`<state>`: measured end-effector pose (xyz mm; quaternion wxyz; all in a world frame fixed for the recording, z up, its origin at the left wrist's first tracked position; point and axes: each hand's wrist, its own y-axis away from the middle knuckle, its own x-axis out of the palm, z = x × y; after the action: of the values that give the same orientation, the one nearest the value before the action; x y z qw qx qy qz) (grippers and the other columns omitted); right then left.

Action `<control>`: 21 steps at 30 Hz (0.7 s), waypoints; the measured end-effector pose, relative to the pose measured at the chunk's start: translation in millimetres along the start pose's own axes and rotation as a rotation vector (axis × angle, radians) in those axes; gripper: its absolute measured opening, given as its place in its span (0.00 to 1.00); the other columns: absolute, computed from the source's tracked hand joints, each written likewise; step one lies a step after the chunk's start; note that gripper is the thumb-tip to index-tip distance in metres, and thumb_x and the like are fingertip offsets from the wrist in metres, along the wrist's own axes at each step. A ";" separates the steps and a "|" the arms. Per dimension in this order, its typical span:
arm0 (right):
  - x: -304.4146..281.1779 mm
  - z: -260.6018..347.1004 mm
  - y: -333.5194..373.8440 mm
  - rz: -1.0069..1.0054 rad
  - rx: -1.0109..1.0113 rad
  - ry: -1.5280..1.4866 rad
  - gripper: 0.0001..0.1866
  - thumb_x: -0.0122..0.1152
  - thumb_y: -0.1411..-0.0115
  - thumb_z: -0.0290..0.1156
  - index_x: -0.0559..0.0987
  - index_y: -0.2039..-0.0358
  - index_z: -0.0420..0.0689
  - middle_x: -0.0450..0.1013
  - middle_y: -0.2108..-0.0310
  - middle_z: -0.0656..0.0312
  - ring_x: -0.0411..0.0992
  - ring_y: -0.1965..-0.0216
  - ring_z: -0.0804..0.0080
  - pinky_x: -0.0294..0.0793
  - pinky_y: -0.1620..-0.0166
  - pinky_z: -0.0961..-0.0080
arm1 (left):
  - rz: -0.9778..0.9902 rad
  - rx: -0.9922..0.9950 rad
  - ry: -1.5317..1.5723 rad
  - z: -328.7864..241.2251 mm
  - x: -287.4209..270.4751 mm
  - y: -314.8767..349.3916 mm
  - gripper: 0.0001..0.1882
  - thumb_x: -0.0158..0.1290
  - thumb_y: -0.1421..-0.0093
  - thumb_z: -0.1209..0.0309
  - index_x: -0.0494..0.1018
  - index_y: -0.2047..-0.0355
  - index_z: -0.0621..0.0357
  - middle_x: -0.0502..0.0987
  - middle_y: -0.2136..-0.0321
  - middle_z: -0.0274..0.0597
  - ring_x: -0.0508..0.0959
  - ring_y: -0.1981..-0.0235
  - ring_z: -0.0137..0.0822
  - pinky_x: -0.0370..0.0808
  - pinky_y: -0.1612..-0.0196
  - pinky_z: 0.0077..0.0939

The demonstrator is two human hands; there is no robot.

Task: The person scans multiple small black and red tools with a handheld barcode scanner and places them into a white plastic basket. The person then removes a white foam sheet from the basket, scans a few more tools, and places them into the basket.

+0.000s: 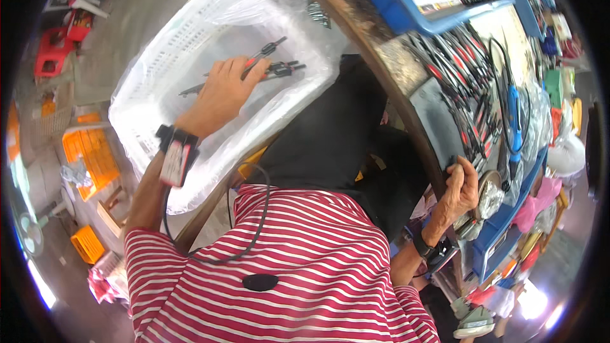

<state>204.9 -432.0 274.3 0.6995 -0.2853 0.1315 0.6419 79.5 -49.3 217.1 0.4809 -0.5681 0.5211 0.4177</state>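
My left hand point(223, 94) reaches into a white plastic basket point(166, 57) lined with clear plastic film. Its fingers close around a slim black-and-red pen-like tool point(270, 49). More dark tools of the same sort point(287, 70) lie beneath and beside the fingers. At the table's edge, my right hand point(462, 187) has its fingers bent and pressed together near the end of a grey mat point(437, 116). Whatever they may pinch is too small to make out. A large pile of black-and-red pen-like tools point(459, 70) lies on the table beyond the mat.
A blue tray point(438, 24) holds more of these tools at the table's far side. A blue-handled tool point(514, 124) with a black cable lies to the right of the pile. Orange crates point(91, 159) and a red stool point(53, 51) stand on the floor at left.
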 end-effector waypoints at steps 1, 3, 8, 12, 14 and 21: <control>-0.7 -0.5 -0.4 0.010 0.031 -0.036 0.08 0.53 0.43 0.23 0.78 0.63 0.38 0.72 0.78 0.66 0.62 0.79 0.87 0.58 0.76 0.91 | 0.046 -0.074 -0.004 14.0 21.6 10.0 0.30 0.46 0.51 0.84 0.60 0.45 0.55 0.68 0.61 0.50 0.69 0.61 0.47 0.63 0.59 0.37; -1.1 -2.0 0.5 0.004 0.023 -0.037 0.09 0.54 0.43 0.25 0.78 0.62 0.38 0.71 0.78 0.66 0.60 0.80 0.88 0.55 0.77 0.92 | 0.119 -0.189 0.012 35.0 69.1 24.5 0.32 0.45 0.52 0.84 0.58 0.44 0.55 0.68 0.61 0.50 0.69 0.61 0.48 0.63 0.59 0.38; -3.1 -6.2 -2.1 0.005 -0.011 -0.036 0.09 0.54 0.43 0.25 0.77 0.63 0.36 0.70 0.78 0.65 0.57 0.81 0.88 0.52 0.78 0.91 | 0.234 -0.347 0.050 55.8 173.2 40.1 0.30 0.45 0.50 0.81 0.57 0.45 0.55 0.68 0.61 0.52 0.70 0.60 0.49 0.63 0.60 0.39; -3.4 -8.9 -5.0 -0.007 0.019 -0.037 0.10 0.53 0.43 0.25 0.77 0.62 0.35 0.68 0.78 0.67 0.57 0.80 0.90 0.50 0.77 0.94 | 0.144 -0.357 0.013 50.6 224.0 39.7 0.26 0.43 0.47 0.79 0.58 0.45 0.54 0.68 0.62 0.53 0.71 0.62 0.48 0.64 0.62 0.40; -3.2 -9.2 -4.7 -0.012 0.023 -0.057 0.10 0.53 0.43 0.24 0.77 0.62 0.35 0.68 0.78 0.68 0.56 0.82 0.91 0.48 0.79 0.95 | 0.164 -0.414 0.038 46.6 238.2 38.2 0.25 0.43 0.46 0.79 0.59 0.46 0.53 0.68 0.63 0.52 0.71 0.62 0.48 0.64 0.63 0.40; -3.1 -3.2 -2.5 -0.008 0.066 -0.091 0.09 0.52 0.43 0.23 0.77 0.62 0.35 0.68 0.79 0.67 0.55 0.84 0.92 0.47 0.82 0.96 | 0.104 -0.540 0.072 37.3 250.4 40.1 0.25 0.48 0.50 0.78 0.63 0.49 0.51 0.65 0.59 0.50 0.67 0.57 0.48 0.61 0.60 0.44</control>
<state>207.5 -436.5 274.1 0.7162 -0.2331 0.1195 0.6469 67.7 -60.1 -38.7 0.2713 -0.6627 0.4362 0.5449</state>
